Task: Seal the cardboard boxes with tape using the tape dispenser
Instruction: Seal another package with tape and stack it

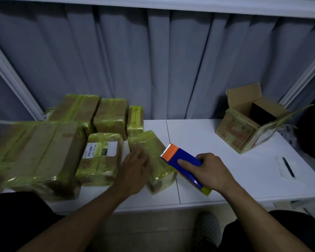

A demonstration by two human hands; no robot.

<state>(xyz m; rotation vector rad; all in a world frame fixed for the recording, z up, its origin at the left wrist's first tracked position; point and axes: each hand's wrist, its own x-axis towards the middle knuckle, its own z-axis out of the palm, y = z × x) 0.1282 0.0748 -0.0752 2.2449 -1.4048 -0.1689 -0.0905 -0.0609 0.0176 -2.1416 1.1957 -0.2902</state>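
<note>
Left grip (135, 167) flat, right grip (210, 171) curled

The left hand (135, 170) is smeared by motion blur and covers the near-left part of a taped box (153, 151). The right hand (210, 171) hides the rear of the tape dispenser (180, 157). Print on the label (100, 149) is too small to read. The open box (244, 130) is dark inside, and the large box (35, 157) runs off the left edge.
</note>
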